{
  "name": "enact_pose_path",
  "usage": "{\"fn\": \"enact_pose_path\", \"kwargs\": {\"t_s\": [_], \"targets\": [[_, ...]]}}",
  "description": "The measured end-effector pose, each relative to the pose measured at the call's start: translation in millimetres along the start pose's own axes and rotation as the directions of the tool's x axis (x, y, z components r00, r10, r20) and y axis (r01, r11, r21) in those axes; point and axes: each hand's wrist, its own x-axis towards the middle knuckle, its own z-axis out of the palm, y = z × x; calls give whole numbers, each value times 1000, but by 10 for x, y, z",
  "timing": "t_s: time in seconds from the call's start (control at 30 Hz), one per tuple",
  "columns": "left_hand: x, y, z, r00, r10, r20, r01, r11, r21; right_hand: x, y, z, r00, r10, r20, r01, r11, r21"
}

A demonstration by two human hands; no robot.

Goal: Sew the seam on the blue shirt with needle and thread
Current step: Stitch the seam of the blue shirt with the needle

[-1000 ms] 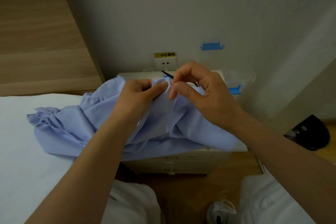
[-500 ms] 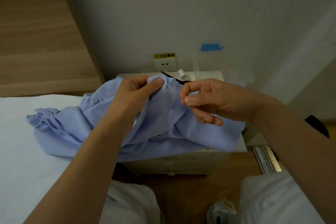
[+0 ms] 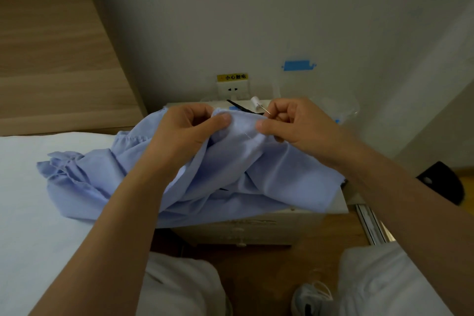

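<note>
Far left: pale wood-grain headboard panel point(image 3: 51, 46) above a bed w/ plain white sheet point(image 3: 30, 213). Light-blue cloth shirt point(image 3: 84, 182) lies crumpled, half on the bed, half draped over the top of a small white bedside cabinet point(image 3: 256, 228) straight ahead of the person.

L hand point(image 3: 184, 131) holds up a fold at the shirt's upper edge. Its grip is closed, w/ cloth pinched betw. thumb & curled fingers.

Behind the hands, on the cabinet top by the wall: slim black tool point(image 3: 241, 108), looks like scissors, & small white thread spool point(image 3: 254, 99). On the wall above sits a white plastic socket point(image 3: 233, 90) w/ yellow label.

R hand point(image 3: 300, 123) is just beside the L one, thumb touching the same fold. Grip closed: thumb & forefinger pinch a thin silver metal needle point(image 3: 265, 109), which sticks up & left out of the fingers. Other fingers are curled in. Faint pale thread point(image 3: 246, 135) lies on the cloth betw. the two thumbs.

Further right: strip of blue tape point(image 3: 297, 65) on the wall, crumpled clear plastic bag point(image 3: 343, 108) by the cabinet's back right corner, & a black rounded object point(image 3: 446, 182) low at the right edge.

Bottom: knees in white trousers point(image 3: 179, 287) & a white shoe point(image 3: 311, 297) on the wood floor.
</note>
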Motion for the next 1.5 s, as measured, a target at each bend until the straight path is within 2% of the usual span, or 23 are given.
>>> {"fn": "enact_pose_path", "kwargs": {"t_s": [0.17,0.3,0.43,0.5,0.73,0.87,1.07,1.17,1.23,1.3,1.37,1.43,1.5], "targets": [[-3,39,-21,998,43,34,-45,998,46,-3,-10,-36,999,-40,-15,39,998,-47],[1,41,-54,995,45,85,-43,998,-35,12,-12,-40,996,-73,-50,70,996,-46],[9,4,-8,1000,10,5,-10,999,-37,-11,0,23,974,-152,-168,152,988,-12],[26,-3,-8,1000,-14,-25,12,997,-76,-35,-14,49,960,-212,-184,216,976,0],[12,-11,38,997,-60,56,67,988,-136,-26,35,172,969,-237,-69,226,964,-141],[36,-57,39,998,-57,19,58,992,-110,-59,-27,121,974,-217,62,223,969,-103],[54,-116,97,990,-48,-133,38,996,-79,-154,-103,131,923,-248,293,268,963,-28],[63,-126,69,988,-28,-153,26,1000,-15,-144,-62,145,925,-193,326,218,975,-42],[79,-138,50,988,-24,-153,17,999,-43,-130,-34,137,931,-152,331,184,981,-65],[94,-141,34,985,-38,-170,18,993,-119,-115,-3,126,945,-134,297,167,982,-89],[102,-132,22,982,-55,-178,24,985,-172,-92,23,108,974,-114,197,129,989,-68],[106,-133,19,984,-58,-171,24,980,-196,-64,29,81,993,-79,87,77,997,19],[98,-124,24,985,-57,-162,23,979,-202,-48,20,53,998,-33,47,27,992,123]]}}
